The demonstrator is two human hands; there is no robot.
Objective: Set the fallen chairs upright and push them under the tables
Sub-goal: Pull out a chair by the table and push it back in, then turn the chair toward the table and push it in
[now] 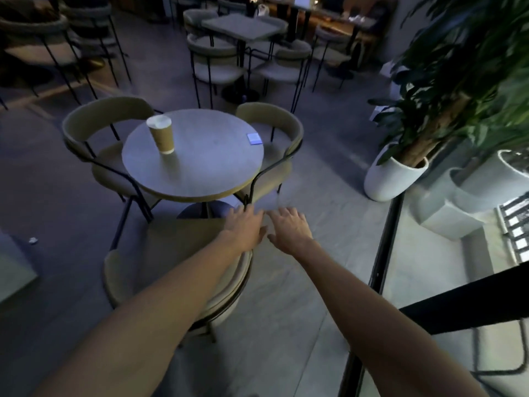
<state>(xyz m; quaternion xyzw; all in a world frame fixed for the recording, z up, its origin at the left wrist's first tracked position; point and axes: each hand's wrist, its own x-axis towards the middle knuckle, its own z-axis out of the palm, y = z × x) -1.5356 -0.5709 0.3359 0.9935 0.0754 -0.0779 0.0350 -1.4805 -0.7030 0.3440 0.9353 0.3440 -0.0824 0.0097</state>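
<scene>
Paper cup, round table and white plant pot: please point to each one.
paper cup (163, 136), head view, brown side wall
round table (206, 164), head view, bare top
white plant pot (392, 179), head view, outer wall

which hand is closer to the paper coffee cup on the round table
Left. The left hand reaches over the near chair, below and right of the coffee cup; the right hand is farther right, over the floor.

No readable text anywhere; paper coffee cup (162, 135) on the round table (200, 173) has a faint mark on its sleeve, too blurred to read; small blue card (254, 138) near table edge shows no legible print; rest too dim.
</scene>
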